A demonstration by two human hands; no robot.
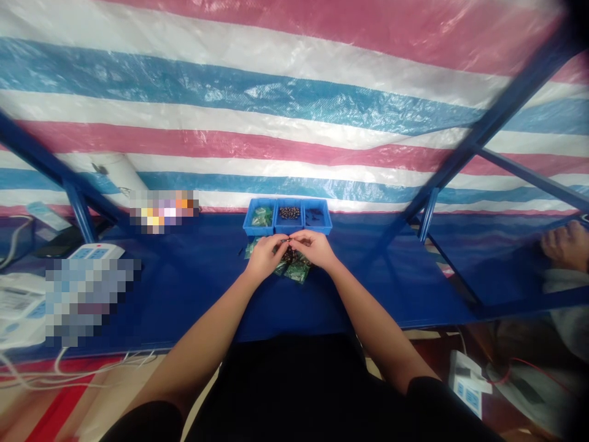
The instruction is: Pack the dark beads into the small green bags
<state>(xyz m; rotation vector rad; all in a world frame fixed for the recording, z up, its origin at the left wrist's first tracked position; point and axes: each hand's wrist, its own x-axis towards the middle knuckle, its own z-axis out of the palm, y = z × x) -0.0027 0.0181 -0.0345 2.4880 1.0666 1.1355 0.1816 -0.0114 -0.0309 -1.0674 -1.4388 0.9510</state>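
My left hand (265, 255) and my right hand (315, 248) meet at the fingertips in front of the bins, both closed in a pinch. Something tiny and dark seems to be between them, too small to name. Below my fingers lies a pile of green-tinted clear packets (297, 272) and small dark-and-brass pieces (289, 254), partly hidden by my hands. Just beyond stand three blue bins side by side. Greenish packets (262, 216) fill the left one, small brass-and-black pieces (289, 213) the middle one, and small black pieces (315, 215) the right one.
White power strips (99, 252) with cables lie on the blue table (193, 288) at left. Blue metal posts (427, 215) frame both sides, before a striped tarp (285, 110). Another person's hand (568, 245) shows at far right, above a hanging power strip (467, 383).
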